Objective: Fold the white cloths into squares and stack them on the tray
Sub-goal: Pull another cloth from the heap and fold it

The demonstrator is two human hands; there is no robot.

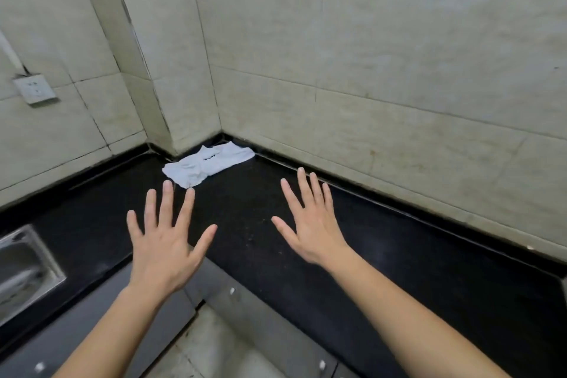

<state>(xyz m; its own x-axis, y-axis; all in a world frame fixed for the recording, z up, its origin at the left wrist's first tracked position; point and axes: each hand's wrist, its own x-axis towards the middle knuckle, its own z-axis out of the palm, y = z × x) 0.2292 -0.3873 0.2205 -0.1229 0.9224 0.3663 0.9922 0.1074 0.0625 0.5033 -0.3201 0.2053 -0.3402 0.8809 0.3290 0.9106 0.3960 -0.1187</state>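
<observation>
A crumpled white cloth (208, 164) lies in the far corner of a black countertop (306, 239), against the tiled walls. My left hand (165, 242) is held out with fingers spread and straight, its fingertips just short of the cloth's near edge. My right hand (310, 224) is also spread flat over the counter, to the right of the cloth and apart from it. Neither hand holds anything. No tray is in view.
A steel sink (24, 270) is set into the counter at the left edge. A wall socket (35, 89) sits on the left tiled wall. Grey cabinet fronts (245, 310) with small knobs run below the counter, with pale floor between them.
</observation>
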